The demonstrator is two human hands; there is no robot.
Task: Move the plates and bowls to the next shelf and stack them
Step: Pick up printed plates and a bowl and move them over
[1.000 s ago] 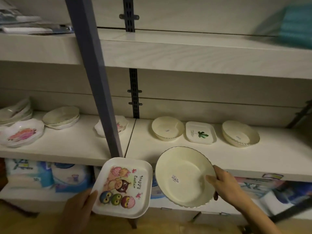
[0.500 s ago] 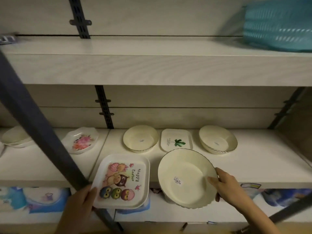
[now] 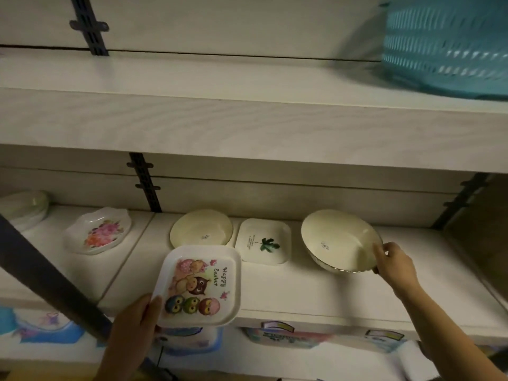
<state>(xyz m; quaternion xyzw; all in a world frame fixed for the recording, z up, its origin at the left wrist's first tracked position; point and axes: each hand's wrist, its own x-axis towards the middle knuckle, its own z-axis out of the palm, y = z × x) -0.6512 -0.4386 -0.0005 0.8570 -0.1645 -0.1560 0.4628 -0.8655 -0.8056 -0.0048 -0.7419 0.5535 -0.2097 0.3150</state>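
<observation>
Pinched at its 7 o'clock corner by left hand (image 3: 133, 329): square plate (image 3: 200, 284), above shelf (image 3: 302, 292) front edge. Gripped at 3 o'clock rim by right hand (image 3: 393, 264): bowl (image 3: 339, 240), tilted, at shelf rear.

A teal slotted basket (image 3: 445, 42) (blurred) sits top right. A dark post (image 3: 52, 287) slants across the lower left. Colourful packages (image 3: 286, 338) line the bottom.

white square plastic plate (image 3: 199, 284): cartoon owls and chicks in pink, brown, blue and green; dark "Happy Easter" script
large cream round bowl (image 3: 338, 240): plain, thin dark rim line
smaller cream round bowl (image 3: 202, 229): plain
white square dish (image 3: 262, 240): single green leaf
white scalloped dish (image 3: 97, 233): pink and orange flowers
teal slotted plastic basket (image 3: 445, 42): one colour throughout
whitish shelf boards (image 3: 247, 127): faint wood grain
</observation>
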